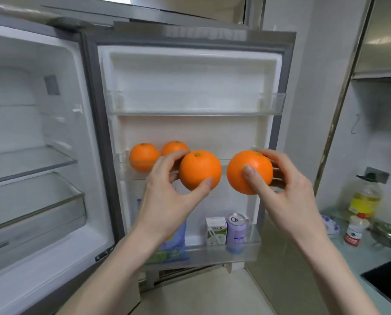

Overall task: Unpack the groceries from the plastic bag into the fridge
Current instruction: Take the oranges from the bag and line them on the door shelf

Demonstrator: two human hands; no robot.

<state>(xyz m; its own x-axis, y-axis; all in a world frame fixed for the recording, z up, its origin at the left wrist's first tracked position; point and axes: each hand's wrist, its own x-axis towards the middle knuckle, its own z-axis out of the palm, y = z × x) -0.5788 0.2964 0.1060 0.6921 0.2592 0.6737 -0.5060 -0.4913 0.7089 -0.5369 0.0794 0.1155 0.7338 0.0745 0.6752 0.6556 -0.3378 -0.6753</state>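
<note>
The fridge stands open, its door (190, 71) swung out in front of me. My left hand (165, 196) grips one orange (199, 170) and my right hand (287, 196) grips another orange (249, 172); both are held level with the middle door shelf (226, 163). Two more oranges sit in that shelf at its left end, one (143, 156) in front and one (174, 147) partly hidden behind my left fingers. The plastic bag is out of view.
The lower door shelf (251, 243) holds a blue packet (174, 246), a small carton (216, 230) and a purple can (235, 230). The upper door shelf (194, 103) and the fridge's glass shelves (30, 164) look bare. A counter at right carries an oil bottle (366, 196), a jar (356, 230) and a pan (388, 234).
</note>
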